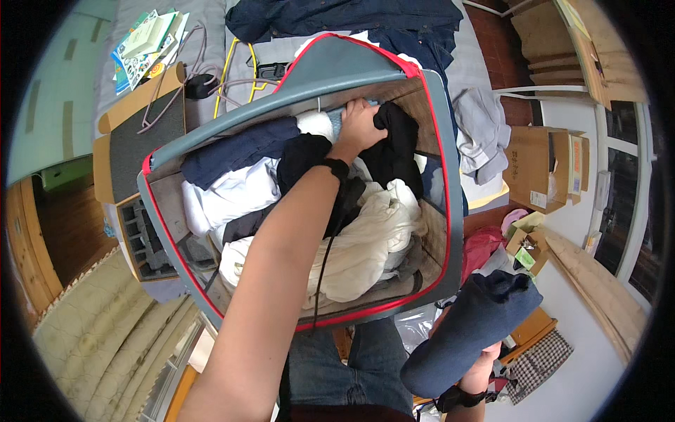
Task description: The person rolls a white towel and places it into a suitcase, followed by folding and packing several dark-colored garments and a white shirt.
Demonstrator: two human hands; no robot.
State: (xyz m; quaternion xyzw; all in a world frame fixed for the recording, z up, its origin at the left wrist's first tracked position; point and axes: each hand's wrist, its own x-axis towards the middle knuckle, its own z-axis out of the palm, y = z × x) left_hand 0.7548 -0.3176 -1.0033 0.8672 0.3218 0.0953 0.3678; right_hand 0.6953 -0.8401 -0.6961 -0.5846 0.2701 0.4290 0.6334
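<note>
A grey fabric storage box [454, 211] with red piping stands before me, holding clothes. My left hand [361, 126] reaches inside near the far wall, against a black rolled garment [393, 142]; whether it grips the cloth is unclear. Beside it are a white roll [315, 124] and light blue cloth. A navy roll [242, 145], a white folded garment [234, 198] and a cream garment [353, 258] lie around the inside. Outside the box at the lower right, my right hand [482, 364] holds a dark blue rolled garment [472, 332], which covers most of the fingers.
An opened cardboard box [103, 163] with a dark insert is left of the storage box. Behind lie books [150, 39], a yellow hanger [254, 63], cables and dark clothes [343, 16] on a grey sheet. At right are a grey garment [480, 132] and cardboard boxes [532, 163].
</note>
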